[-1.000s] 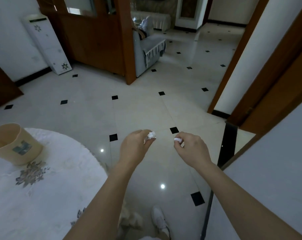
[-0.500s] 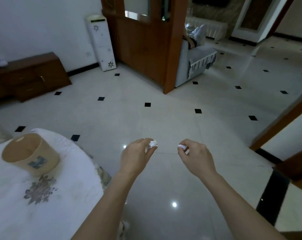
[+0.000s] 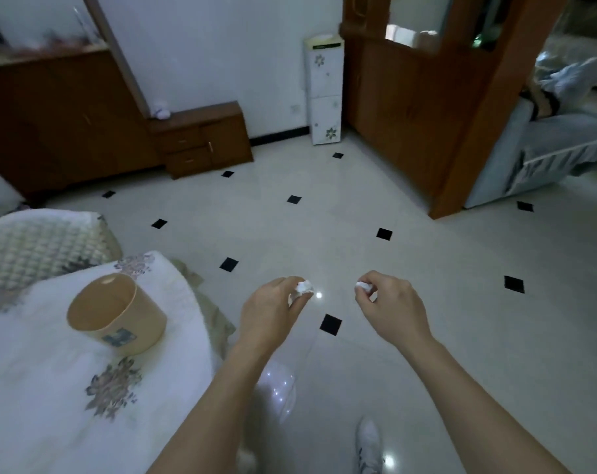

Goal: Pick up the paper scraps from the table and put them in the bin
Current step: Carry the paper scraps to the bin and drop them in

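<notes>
Left hand: the left hand [image 3: 271,311] was held out over the floor [image 3: 324,213], forearm bare and reaching forward, knuckles up and wrist level.
Left grip: fingers curled, thumb and fingertips clenched on a crumpled white paper scrap [image 3: 304,287] that poked out at the fingertips.
Right hand: the right hand [image 3: 394,307] was stretched forward at about the same height, well apart from the left, back of the hand up.
Right grip: thumb and forefinger pinched a second, smaller white scrap [image 3: 362,286]; the other fingers were folded under.
Bin: a tan round bin [image 3: 116,313] stood upright and open on the tabletop [image 3: 33,388], left of the left hand and apart from it.
Tabletop: covered by a white cloth with flower prints.
Scraps: both in the hands, above the floor, neither over the bin.
</notes>
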Tool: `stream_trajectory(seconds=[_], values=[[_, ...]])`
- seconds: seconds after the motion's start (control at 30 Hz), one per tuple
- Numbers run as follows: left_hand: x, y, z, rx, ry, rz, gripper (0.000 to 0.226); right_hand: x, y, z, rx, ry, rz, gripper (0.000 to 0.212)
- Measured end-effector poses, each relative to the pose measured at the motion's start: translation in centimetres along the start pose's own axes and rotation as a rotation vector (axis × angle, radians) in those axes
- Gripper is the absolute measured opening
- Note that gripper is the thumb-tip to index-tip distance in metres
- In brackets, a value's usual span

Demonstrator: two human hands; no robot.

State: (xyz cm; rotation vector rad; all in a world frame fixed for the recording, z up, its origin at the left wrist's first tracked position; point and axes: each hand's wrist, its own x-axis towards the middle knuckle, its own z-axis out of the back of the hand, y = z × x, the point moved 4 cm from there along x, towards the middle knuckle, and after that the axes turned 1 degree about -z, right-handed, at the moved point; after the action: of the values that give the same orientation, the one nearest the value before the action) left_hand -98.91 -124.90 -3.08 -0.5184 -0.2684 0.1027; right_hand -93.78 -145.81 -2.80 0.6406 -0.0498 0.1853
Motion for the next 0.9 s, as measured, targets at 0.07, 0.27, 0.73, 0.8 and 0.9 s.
stream_trajectory(seconds=[0.07,0.27,0.73,0.8,0.9], values=[[2.9,-0.1,-0.4,0.01,-0.028,0.059,0.023,4.2,-0.2,0.5,0.011,0.031,0.043,0.016],[9.2,0.2,-0.6,0.06,-0.149,0.224,0.021,14.1,0.5,-0.1,0.025,0.136,0.177,0.018],[13.8,7.6,2.6,0.118,-0.358,0.504,0.02,25.4,9.4,-9.8,0.039,0.392,0.489,0.017],[14.7,9.3,2.9,0.11,-0.389,0.541,0.019,26.8,11.4,-11.8,0.03,0.425,0.529,0.017],[16.6,12.9,3.8,0.071,-0.435,0.595,0.02,29.2,14.9,-14.9,0.007,0.464,0.584,0.018]])
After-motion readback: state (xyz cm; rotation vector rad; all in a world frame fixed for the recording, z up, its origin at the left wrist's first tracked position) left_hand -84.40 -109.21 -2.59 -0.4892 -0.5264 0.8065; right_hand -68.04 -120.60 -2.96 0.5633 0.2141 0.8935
